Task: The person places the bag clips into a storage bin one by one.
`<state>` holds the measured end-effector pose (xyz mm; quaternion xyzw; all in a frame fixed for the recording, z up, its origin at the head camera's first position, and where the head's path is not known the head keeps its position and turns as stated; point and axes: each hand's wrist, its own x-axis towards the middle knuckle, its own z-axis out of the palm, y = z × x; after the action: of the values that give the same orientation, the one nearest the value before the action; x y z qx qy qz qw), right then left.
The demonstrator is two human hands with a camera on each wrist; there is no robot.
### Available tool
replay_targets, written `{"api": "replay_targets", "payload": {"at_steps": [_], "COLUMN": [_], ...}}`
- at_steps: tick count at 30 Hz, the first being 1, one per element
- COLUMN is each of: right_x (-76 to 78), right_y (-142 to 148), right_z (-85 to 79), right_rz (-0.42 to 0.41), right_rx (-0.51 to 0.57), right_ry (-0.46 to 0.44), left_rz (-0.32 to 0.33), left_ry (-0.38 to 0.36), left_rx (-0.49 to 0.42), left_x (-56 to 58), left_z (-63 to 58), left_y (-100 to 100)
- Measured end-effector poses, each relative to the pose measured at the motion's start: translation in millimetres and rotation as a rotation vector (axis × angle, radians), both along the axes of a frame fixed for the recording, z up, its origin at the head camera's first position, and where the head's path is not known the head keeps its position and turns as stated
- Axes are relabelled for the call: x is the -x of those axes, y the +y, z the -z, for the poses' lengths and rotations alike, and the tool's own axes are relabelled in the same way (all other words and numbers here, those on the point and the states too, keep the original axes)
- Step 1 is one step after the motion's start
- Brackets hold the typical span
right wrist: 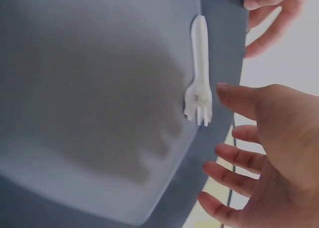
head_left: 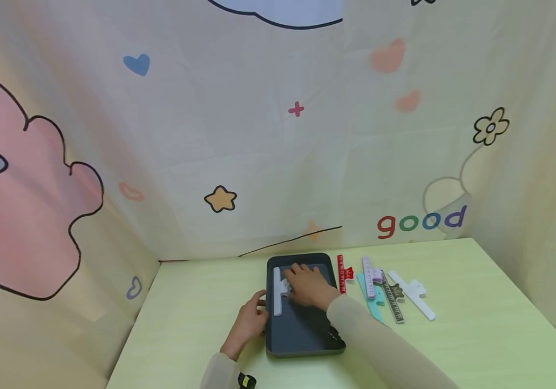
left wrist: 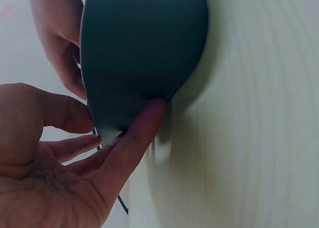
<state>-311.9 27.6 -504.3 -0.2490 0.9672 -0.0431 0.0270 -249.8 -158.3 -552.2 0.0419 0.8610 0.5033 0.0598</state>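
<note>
A white ruler clip (head_left: 277, 302) lies lengthwise along the left side of a dark grey rectangular tray (head_left: 302, 335). Over the tray, my right hand (head_left: 309, 286) reaches to the clip's side tab. In the right wrist view its thumb tip is right by the clip (right wrist: 200, 58), and the other fingers (right wrist: 234, 178) are spread and loosely bent with nothing between them. My left hand (head_left: 249, 321) holds the tray's left wall from outside. The left wrist view shows the fingers (left wrist: 142, 126) against the wall (left wrist: 144, 39), one fingertip at its bottom edge.
Right of the tray lie several more ruler clips: red (head_left: 341, 275), lilac (head_left: 367, 278), turquoise (head_left: 363, 286), black (head_left: 392, 302) and white (head_left: 416, 297). Some of them overlap. The pale table (head_left: 185, 302) ends at a printed curtain (head_left: 258, 135) behind.
</note>
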Motion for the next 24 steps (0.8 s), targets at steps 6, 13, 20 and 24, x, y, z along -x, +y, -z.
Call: {"api": "replay_targets", "payload": {"at_steps": [6,13,20,24], "right_x": [-6.8,-17.7,-23.5,-24.6], "right_y": [8.4,19.1,36.6,48.3], "right_z": [-9.1,-23.4,-31.5,-33.9], "right_rz": [-0.043,-0.064,-0.044,-0.017], "right_rx": [0.035,0.082,0.148,0.165], "right_ry": [0.061,0.133,0.158,0.164], "left_rz": [0.001,0.000,-0.014,-0.016], "left_ry": [0.022,0.003,0.005,-0.005], "left_rx": [0.003,-0.004,0.001,-0.007], "left_x": [-3.0,-0.9,-4.0,-4.2], "left_z": [0.2,1.1,-1.0,-2.3], "left_y": [0.2,2.1,3.1,2.8]}}
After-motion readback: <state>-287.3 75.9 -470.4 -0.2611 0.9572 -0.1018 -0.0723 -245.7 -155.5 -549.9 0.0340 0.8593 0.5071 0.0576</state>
